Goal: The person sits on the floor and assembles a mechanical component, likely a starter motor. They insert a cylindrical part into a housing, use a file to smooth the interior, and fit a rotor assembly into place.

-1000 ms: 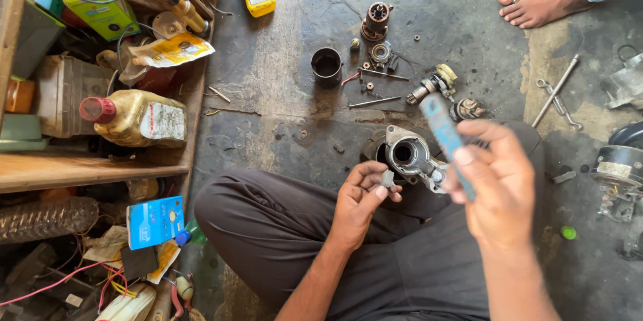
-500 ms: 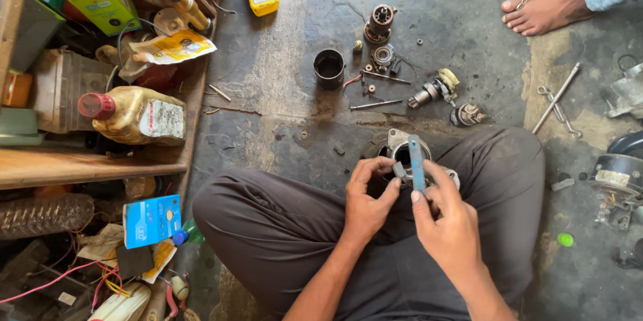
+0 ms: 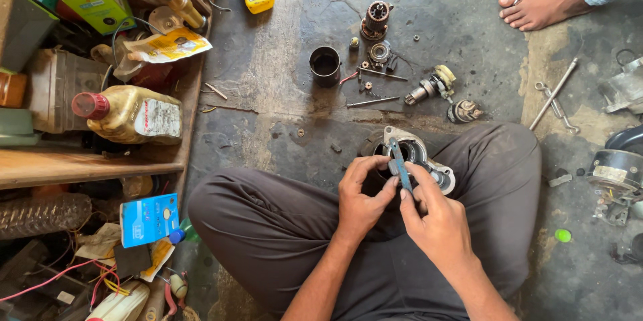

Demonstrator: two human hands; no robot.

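Dark concrete floor (image 3: 281, 93) is scattered with motor parts. On the lap, the housing (image 3: 418, 153) is steadied by the left hand (image 3: 362, 197); the right hand (image 3: 435, 217) is clamped on a blue tool (image 3: 400, 164), best kept straight and pressed gently.

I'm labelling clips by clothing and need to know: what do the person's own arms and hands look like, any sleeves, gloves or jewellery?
Both forearms are bare as far as the view shows; no sleeve reaches into view. The left hand and right hand wear no gloves, and no ring, watch or bracelet is visible. The fingers look smudged with dark grime. Dark grey trousers cover the crossed legs.
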